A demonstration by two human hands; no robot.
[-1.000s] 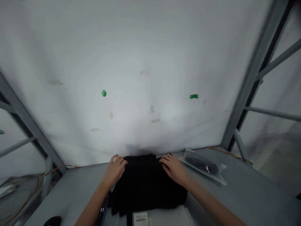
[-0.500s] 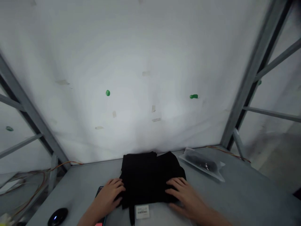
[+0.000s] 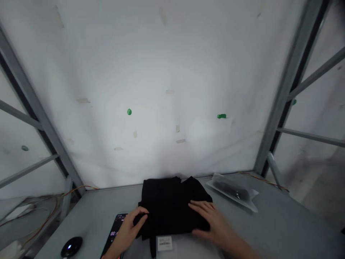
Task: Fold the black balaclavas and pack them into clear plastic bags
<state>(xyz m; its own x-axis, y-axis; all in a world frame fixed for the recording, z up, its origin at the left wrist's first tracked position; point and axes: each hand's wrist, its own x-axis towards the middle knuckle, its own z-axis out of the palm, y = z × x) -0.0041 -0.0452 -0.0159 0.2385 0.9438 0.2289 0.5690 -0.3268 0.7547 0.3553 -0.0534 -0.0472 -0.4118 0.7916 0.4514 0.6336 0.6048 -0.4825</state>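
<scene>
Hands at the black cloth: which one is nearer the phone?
The left hand, which partly covers the phone; the right hand is across the cloth, nearer the clear bag.

Two hands [image 3: 128,227] [image 3: 215,221], one black bundle [image 3: 171,208], one phone [image 3: 114,230], one puck [image 3: 71,246], one label [image 3: 164,243], one bagged item [image 3: 233,191]

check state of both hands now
Left hand: curled at the cloth; whether it grips can't be told.
Right hand: open, over the cloth.

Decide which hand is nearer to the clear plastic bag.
Right. The right hand is left of the bag, at the right of the black cloth; the left hand is farther off, at its left.
</scene>
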